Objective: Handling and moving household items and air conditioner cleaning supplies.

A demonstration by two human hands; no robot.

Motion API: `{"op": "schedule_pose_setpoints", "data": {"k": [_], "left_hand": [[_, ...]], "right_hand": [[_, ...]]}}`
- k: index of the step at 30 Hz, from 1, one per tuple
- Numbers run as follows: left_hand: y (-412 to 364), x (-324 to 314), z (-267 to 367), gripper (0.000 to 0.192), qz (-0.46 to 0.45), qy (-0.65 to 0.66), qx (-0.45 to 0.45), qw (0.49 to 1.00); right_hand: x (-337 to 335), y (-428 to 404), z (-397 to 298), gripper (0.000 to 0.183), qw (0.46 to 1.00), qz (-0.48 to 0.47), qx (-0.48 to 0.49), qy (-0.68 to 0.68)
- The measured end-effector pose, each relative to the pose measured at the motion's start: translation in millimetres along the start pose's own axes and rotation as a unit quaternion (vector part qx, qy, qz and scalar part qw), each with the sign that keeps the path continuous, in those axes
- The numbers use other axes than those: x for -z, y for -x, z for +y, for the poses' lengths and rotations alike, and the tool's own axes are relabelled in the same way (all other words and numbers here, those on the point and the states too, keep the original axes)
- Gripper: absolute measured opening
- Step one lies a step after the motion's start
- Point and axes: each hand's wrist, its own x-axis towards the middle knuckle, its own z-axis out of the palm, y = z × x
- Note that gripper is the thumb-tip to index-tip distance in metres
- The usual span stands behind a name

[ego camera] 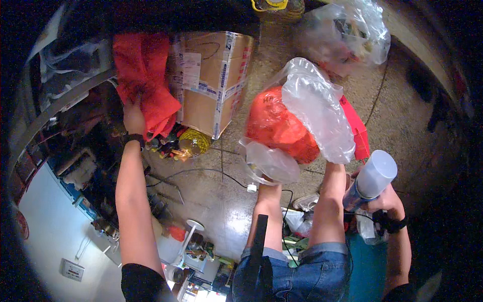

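Observation:
At the left, my left hand (pixel 134 117) grips a red fabric bag (pixel 141 68), which hangs beside a taped cardboard box (pixel 205 75). At the lower right, my right hand (pixel 381 200) is wrapped around a spray can or similar bottle with a translucent cap (pixel 377 171); its fingers are partly hidden behind it. A clear plastic bag (pixel 320 109) with an orange-red plastic bag (pixel 279 120) inside lies over my knees and shins. Against its right side is a flat red item (pixel 354 128).
A filled clear plastic bag (pixel 347 41) and a yellow-handled jug (pixel 277 5) stand at the top. Several bottles (pixel 166 145) sit below the box. A black cable with a white plug (pixel 251 187) crosses the floor. A shoe (pixel 306 202) lies by my leg.

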Motion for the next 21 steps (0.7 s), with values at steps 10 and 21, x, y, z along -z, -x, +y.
{"op": "schedule_pose_setpoints", "data": {"k": [10, 21], "left_hand": [[-11.8, -30.8, -3.7, 0.087, -0.202, -0.001, 0.196, 0.960], [-5.9, -83.8, 10.9, 0.124, -0.160, 0.067, 0.275, 0.946]], "right_hand": [[-8.4, -14.5, -15.5, 0.084, 0.997, -0.020, 0.000, 0.073], [-24.0, -25.8, -19.3, 0.082, 0.999, -0.002, -0.045, 0.030]]}}
